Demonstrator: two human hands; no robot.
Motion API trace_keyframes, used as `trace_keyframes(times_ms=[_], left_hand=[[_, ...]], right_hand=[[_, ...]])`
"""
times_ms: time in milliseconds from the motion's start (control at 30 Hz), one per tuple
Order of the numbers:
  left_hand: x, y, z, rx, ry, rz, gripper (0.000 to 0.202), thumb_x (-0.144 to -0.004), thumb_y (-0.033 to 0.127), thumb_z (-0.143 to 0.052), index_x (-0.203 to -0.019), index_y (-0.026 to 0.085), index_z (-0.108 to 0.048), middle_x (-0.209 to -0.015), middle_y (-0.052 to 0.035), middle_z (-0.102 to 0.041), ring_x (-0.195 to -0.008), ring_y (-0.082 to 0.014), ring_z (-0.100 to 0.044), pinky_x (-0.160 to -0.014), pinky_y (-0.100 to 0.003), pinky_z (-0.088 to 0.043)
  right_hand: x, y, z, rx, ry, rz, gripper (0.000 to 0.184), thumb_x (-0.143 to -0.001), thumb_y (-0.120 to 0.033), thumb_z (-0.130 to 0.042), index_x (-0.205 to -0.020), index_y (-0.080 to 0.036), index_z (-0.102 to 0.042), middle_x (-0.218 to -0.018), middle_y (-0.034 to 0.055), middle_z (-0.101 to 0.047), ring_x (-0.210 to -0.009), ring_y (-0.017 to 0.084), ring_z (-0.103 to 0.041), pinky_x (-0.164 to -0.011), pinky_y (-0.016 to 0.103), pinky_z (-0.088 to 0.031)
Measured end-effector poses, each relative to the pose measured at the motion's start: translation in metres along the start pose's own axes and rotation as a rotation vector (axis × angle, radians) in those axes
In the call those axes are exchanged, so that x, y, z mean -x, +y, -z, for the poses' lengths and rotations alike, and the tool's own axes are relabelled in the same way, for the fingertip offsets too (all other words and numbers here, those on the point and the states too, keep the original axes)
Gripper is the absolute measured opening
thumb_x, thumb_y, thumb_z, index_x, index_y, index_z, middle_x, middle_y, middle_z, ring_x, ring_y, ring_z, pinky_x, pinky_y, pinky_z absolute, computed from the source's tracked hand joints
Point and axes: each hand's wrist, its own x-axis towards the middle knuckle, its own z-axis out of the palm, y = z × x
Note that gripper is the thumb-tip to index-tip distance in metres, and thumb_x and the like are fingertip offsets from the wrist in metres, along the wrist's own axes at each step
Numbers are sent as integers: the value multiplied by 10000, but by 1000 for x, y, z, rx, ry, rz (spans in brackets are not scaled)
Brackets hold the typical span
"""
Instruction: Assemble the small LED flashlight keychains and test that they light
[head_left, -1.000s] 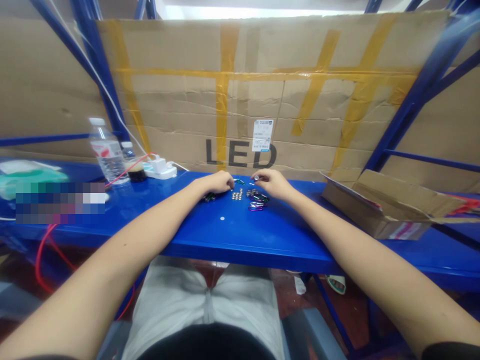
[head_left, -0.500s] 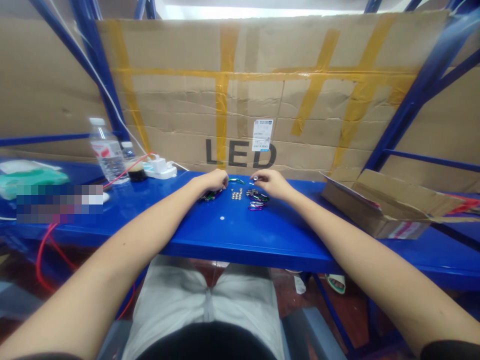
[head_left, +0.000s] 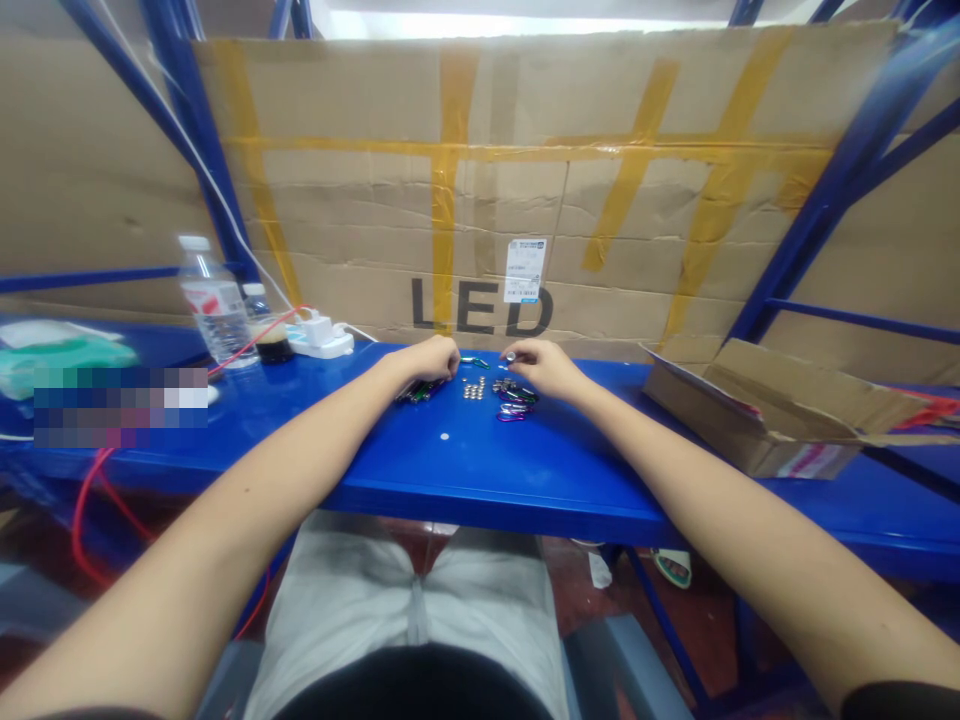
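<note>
My left hand (head_left: 433, 359) rests far out on the blue shelf (head_left: 480, 470), fingers curled round a small green carabiner (head_left: 474, 361) whose tip shows beyond them. My right hand (head_left: 541, 364) pinches a small silver ring (head_left: 511, 355) between thumb and finger, just right of the carabiner. Between and below the hands lie a cluster of small silver rings (head_left: 473, 389) and a pile of purple and green carabiners (head_left: 514, 403). More dark carabiners (head_left: 417, 392) lie under my left wrist. A single white dot (head_left: 444, 437) sits nearer me.
A taped cardboard sheet marked LED (head_left: 484, 306) stands behind the shelf. A water bottle (head_left: 214, 302), a dark jar (head_left: 270, 335) and a white power strip (head_left: 324, 337) with a red cable stand at the left. An open cardboard box (head_left: 780, 410) lies at the right. Blue rack posts flank both sides.
My left hand has shifted slightly away from me and to the right, closer to the right hand. The right hand has barely moved.
</note>
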Motion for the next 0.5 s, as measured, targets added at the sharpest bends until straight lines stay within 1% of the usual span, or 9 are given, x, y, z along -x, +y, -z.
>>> trace_keyframes(times_ms=[100,133,200,267,367,400,500], left_hand=[[2,2,-1,-10,39,-21,189,-645,86,-625,-761,160,-753,-742,-50,-727,-687,-164,-627,-663,-268,-434],[3,4,-1,-8,79,-42,210,-660,87,-620,-797,160,-761,-769,-51,-734,-709,-166,-635,-682,-270,-444],[3,9,1,15,205,-112,235,-715,106,-613,-882,157,-769,-848,-61,-747,-773,-173,-652,-736,-281,-467],[1,19,3,45,361,-218,203,-787,147,-610,-921,155,-763,-902,-71,-744,-824,-176,-656,-780,-294,-481],[-2,37,4,47,550,-415,119,-853,196,-628,-889,162,-736,-869,-61,-718,-833,-169,-644,-786,-298,-487],[-2,43,3,37,587,-484,106,-869,209,-634,-893,162,-726,-859,-60,-706,-828,-166,-638,-787,-300,-488],[-5,55,-3,6,604,-641,93,-911,224,-627,-910,163,-698,-862,-66,-673,-830,-166,-620,-771,-302,-493]], right_hand=[[0,0,0,-2,-2,-1,199,-797,-63,-610,-911,-144,-752,-930,83,-762,-825,195,-686,-820,332,-528],[0,0,1,-2,-1,-2,199,-796,-61,-611,-908,-147,-751,-932,81,-763,-825,195,-685,-822,333,-527],[0,-1,1,0,5,-3,197,-795,-59,-612,-902,-151,-749,-930,77,-764,-825,195,-684,-824,331,-522],[0,-1,2,8,12,-2,197,-792,-57,-610,-895,-154,-747,-922,74,-764,-826,197,-682,-824,331,-516],[0,0,2,30,22,2,198,-786,-62,-609,-895,-155,-746,-899,67,-761,-817,202,-676,-810,331,-505],[0,1,2,34,23,9,196,-783,-67,-611,-897,-154,-745,-890,64,-759,-813,204,-673,-801,329,-502],[-1,3,1,21,11,39,169,-792,-111,-621,-903,-150,-743,-872,58,-750,-810,209,-663,-762,316,-494]])
